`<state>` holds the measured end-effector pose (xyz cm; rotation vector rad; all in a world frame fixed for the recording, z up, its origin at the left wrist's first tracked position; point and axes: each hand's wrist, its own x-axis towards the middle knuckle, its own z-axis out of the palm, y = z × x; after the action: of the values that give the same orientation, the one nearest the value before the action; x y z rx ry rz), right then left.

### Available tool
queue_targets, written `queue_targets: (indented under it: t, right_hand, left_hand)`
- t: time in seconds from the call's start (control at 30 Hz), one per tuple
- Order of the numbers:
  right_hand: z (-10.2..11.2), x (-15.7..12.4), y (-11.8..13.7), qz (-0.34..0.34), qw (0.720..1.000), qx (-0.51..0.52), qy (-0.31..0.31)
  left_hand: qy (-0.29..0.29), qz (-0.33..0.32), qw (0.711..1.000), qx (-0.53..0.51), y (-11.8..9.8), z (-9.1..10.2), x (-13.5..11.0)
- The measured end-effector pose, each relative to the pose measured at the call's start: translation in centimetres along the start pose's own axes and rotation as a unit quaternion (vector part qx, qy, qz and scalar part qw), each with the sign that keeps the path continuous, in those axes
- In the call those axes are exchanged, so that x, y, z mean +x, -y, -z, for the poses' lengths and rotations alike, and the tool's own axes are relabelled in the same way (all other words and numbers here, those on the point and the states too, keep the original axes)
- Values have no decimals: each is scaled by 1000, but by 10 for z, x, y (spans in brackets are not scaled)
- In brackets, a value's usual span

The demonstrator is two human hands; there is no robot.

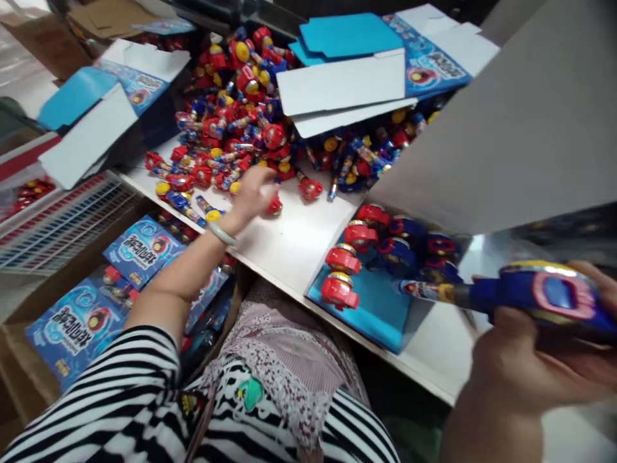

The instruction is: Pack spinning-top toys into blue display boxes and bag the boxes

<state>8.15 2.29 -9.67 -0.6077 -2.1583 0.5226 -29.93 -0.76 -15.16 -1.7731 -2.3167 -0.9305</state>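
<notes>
My right hand (525,360) grips a blue toy (554,296) with a yellow rim, a red ring on its side and a printed tube pointing left. Below and left of it, a blue display box (359,321) holds red toys (341,259) in a row, with blue toys (398,254) beside them. My left hand (255,193) reaches over the white table at the near edge of a heap of red and blue toys (236,116). Its fingers are curved and apart, close to a red toy (274,206); whether they touch it is unclear.
Open display cartons with white flaps stand at the back right (342,83) and left (91,128) of the heap. A cardboard box (19,366) with printed blue boxes (80,328) is at lower left, near a wire rack (72,222). A grey panel (511,128) rises at right.
</notes>
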Motion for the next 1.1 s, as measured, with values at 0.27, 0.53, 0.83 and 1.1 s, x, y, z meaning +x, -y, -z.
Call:
queue_targets:
  t: [0.27,0.53,0.83,1.1]
  right_hand:
    - [-42,-45,-34,-73,990,-88,-80]
    - [-43,-61,-40,2,990,-95,-103]
    - [-42,-59,-37,22,995,-89,-44]
    - [-42,-55,-29,-27,989,-128,-62]
  left_hand:
    - [112,199,966,123,69,-35,-19]
    - [-61,235,969,-53,93,-2,-44]
    - [-151,-55,908,-387,37,39,-41]
    - [-70,-219,866,-444,-47,36,-28]
